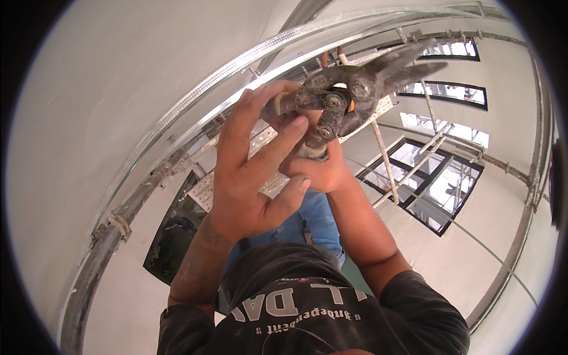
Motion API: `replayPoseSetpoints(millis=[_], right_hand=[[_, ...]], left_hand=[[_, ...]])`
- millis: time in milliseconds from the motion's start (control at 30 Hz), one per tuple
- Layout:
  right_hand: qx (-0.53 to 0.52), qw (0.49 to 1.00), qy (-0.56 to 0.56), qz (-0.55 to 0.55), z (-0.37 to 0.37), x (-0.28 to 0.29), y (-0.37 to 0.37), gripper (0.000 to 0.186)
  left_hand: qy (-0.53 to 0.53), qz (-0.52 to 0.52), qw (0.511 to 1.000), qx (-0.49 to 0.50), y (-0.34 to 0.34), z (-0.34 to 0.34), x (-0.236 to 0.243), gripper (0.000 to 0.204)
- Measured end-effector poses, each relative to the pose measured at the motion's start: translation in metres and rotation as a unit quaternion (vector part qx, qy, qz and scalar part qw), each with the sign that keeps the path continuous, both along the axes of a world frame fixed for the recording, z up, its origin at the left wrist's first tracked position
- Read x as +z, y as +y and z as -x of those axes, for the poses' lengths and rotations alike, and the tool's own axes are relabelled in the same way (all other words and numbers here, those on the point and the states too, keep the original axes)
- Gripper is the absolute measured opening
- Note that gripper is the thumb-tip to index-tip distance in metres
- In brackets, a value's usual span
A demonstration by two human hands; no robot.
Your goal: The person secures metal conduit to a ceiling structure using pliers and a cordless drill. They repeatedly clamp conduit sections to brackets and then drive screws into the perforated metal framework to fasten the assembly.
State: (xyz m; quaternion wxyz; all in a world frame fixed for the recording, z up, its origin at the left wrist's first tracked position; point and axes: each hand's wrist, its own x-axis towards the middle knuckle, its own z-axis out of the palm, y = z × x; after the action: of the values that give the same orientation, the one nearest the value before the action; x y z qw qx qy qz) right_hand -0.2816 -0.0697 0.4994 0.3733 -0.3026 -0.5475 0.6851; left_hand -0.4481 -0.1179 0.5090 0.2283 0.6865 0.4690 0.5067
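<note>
Head view — right hand [324,170] holds snips [358,90] — left hand [247,171] beside.

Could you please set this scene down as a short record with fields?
Tool: metal snips, blades parted, pointing up and right in the picture
Right hand: holding the snips by a handle, partly hidden
Left hand: at the handles, fingers apart; hold unclear
Surroundings: metal pole at left, black-framed window at right
Clothing: dark printed T-shirt, blue jeans

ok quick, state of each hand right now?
Left hand: open, spread beside the dark, scuffed metal two-bladed snips; contact can't be told for sure.
Right hand: closed, holding the snips, partly hidden.
</note>
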Motion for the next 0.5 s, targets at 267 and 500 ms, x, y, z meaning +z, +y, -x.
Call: replayPoseSetpoints(millis=[267, 500], right_hand=[[0.057, 0.998, 0.022, 0.011, 0.028, 0.02, 0.023, 0.086], [0.117, 0.946, 0.272, 0.131, 0.057, 0.025, 0.018, 0.081]], left_hand=[[-0.042, -0.017, 0.999, 0.028, -0.004, 0.026, 0.011, 0.07], [-0.166, 0.221, 0.961, 0.025, -0.034, 0.042, 0.0, 0.123]])
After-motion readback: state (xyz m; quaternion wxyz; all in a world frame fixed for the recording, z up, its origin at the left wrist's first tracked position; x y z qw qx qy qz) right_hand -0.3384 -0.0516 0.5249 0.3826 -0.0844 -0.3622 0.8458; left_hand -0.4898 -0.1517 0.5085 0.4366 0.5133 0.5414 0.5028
